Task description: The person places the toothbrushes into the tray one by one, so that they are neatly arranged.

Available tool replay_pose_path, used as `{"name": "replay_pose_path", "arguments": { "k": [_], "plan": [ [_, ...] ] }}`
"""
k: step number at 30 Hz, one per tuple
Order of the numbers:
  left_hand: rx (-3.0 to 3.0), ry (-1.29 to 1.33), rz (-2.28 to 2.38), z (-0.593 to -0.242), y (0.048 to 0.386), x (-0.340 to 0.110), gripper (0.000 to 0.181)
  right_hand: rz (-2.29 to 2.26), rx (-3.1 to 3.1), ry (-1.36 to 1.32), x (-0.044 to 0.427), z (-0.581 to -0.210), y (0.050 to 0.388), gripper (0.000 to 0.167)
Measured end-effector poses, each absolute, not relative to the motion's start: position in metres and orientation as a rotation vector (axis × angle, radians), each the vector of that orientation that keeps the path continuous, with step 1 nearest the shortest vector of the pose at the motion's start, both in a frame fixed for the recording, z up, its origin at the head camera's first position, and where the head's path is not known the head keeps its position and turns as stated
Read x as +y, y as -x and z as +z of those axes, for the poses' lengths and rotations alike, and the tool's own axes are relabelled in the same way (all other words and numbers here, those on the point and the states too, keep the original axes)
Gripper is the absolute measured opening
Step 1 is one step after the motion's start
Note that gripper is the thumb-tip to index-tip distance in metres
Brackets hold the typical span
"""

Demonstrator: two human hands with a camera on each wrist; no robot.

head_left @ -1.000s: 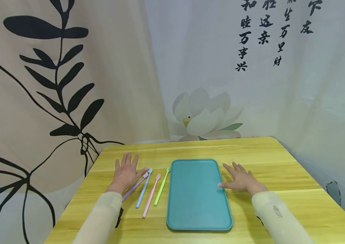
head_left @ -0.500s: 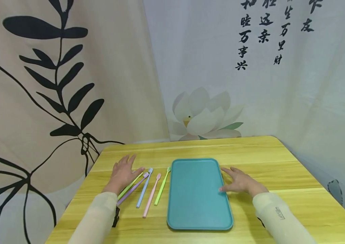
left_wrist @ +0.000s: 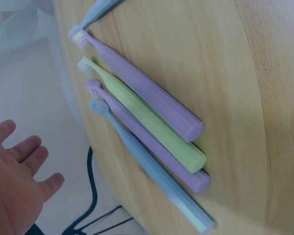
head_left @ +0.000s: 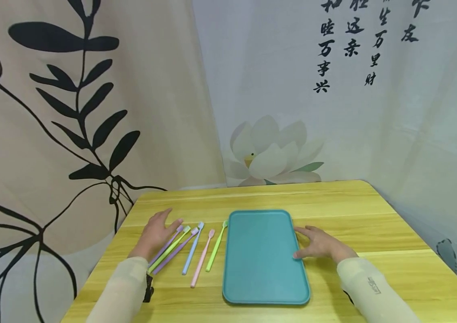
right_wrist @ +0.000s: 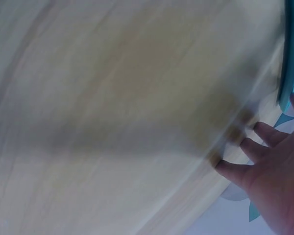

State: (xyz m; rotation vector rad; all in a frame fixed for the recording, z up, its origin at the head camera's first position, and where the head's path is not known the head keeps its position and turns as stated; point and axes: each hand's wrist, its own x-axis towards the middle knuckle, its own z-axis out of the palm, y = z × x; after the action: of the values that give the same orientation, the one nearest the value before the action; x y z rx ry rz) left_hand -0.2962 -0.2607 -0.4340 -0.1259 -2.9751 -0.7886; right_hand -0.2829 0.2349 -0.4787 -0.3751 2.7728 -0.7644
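Observation:
Several toothbrushes lie side by side on the table, among them a blue one (head_left: 193, 249), a pink one (head_left: 203, 259) and a light green one (head_left: 216, 247) beside the tray. My left hand (head_left: 155, 234) hovers with spread fingers at the left of the row, holding nothing. In the left wrist view purple (left_wrist: 147, 93), green (left_wrist: 142, 112) and blue (left_wrist: 157, 171) brushes lie slanted, apart from the left hand (left_wrist: 14, 181). My right hand (head_left: 320, 243) is at the right rim of the teal tray (head_left: 265, 260), its thumb at the rim and its fingers relaxed.
The wooden table (head_left: 374, 224) has rounded back corners. Behind it hangs a pale curtain (head_left: 164, 112) printed with dark leaves, a lotus and written characters. In the right wrist view the tray's edge (right_wrist: 290, 58) shows at the upper right.
My left hand has moved left and a little toward the near side, uncovering a green and another purple toothbrush. The right hand has shifted slightly nearer, its fingers less spread.

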Motion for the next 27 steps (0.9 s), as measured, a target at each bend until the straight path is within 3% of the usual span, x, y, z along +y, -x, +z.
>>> {"name": "replay_pose_path", "arguments": {
  "k": [18,27],
  "plan": [
    [-2.869,-0.020,-1.210,-0.436,0.284,-0.300,0.084,-0.770,2.742,0.451,0.239,-0.484,0.283,0.095],
    [-2.855,-0.084,-1.276,-0.452,0.276,-0.318,0.066,-0.857,2.673,0.439,0.242,-0.477,0.281,0.093]
  ]
}}
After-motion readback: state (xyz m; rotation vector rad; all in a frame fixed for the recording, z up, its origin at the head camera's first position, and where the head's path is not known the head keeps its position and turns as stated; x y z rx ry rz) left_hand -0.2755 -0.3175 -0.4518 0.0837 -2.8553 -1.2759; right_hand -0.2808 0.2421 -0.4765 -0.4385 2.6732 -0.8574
